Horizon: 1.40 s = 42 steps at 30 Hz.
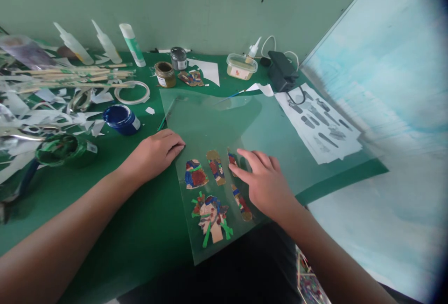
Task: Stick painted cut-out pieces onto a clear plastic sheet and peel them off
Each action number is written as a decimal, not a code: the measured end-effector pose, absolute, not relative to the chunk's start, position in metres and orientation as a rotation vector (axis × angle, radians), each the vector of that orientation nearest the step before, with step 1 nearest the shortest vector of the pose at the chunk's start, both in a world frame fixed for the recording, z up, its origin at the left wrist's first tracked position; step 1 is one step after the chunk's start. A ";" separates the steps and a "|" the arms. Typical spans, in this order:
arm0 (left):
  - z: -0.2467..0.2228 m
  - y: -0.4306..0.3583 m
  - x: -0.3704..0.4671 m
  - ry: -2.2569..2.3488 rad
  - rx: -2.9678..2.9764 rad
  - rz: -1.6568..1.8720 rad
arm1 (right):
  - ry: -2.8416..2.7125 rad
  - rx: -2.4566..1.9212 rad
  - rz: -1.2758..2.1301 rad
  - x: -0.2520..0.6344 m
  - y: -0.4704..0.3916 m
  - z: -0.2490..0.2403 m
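Collage strip (231, 158), in the head view, lies on the clear plastic sheet (217, 129), right of the brown-topped collage piece (216, 169) and above the slanting collage strip (241, 203). The right hand (266, 180) has thumb and forefinger parted around it, with no clear pinch; the left hand (156, 152) curls its fingers loosely at the sheet's left edge, and whether they grip it I cannot tell. Positioning it well probably calls for light fingertip nudges while the sheet stays steady. The strip looks narrow, pointed on top, patched red and blue, partly hidden by the thumb.
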State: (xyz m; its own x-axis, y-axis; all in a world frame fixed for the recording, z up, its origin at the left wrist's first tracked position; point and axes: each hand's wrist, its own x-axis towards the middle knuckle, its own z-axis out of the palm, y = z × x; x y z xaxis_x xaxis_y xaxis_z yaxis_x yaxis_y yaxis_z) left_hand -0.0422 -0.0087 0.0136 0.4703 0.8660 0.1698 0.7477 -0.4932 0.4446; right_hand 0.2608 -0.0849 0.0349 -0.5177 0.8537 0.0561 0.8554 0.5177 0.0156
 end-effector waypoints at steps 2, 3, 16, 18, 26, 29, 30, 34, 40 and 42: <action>0.013 -0.008 -0.042 1.367 2.419 0.550 | -2.693 -1.509 -0.028 0.264 -0.094 0.035; 0.012 -0.008 -0.043 1.366 2.424 0.553 | -2.683 -1.505 -0.014 0.265 -0.098 0.035; 0.011 -0.009 -0.043 1.371 2.439 0.519 | -2.634 -1.645 -0.221 0.247 -0.052 0.029; 0.011 -0.009 -0.043 1.377 2.445 0.523 | -2.659 -1.626 -0.255 0.247 -0.054 0.030; 0.011 -0.009 -0.043 1.386 2.437 0.508 | -2.658 -1.604 -0.195 0.268 -0.105 0.033; 0.010 -0.008 -0.043 1.382 2.452 0.521 | -2.669 -1.615 -0.195 0.264 -0.107 0.032; 0.011 -0.008 -0.044 1.383 2.457 0.522 | -2.678 -1.620 -0.207 0.261 -0.104 0.032; 0.011 -0.009 -0.043 1.388 2.464 0.506 | -2.662 -1.664 -0.260 0.248 -0.080 0.030; 0.010 -0.009 -0.043 1.395 2.462 0.506 | -2.678 -1.648 -0.276 0.241 -0.067 0.032; 0.010 -0.010 -0.043 1.398 2.463 0.501 | -2.696 -1.649 -0.262 0.245 -0.077 0.033</action>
State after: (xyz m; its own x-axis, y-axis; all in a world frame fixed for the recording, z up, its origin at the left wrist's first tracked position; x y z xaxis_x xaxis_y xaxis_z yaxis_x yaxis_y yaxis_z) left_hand -0.0433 -0.0096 0.0099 0.4759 0.8638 0.1656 0.7725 -0.5005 0.3909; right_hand 0.2446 -0.0765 0.0328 -0.4588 0.8864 0.0612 0.8816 0.4455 0.1559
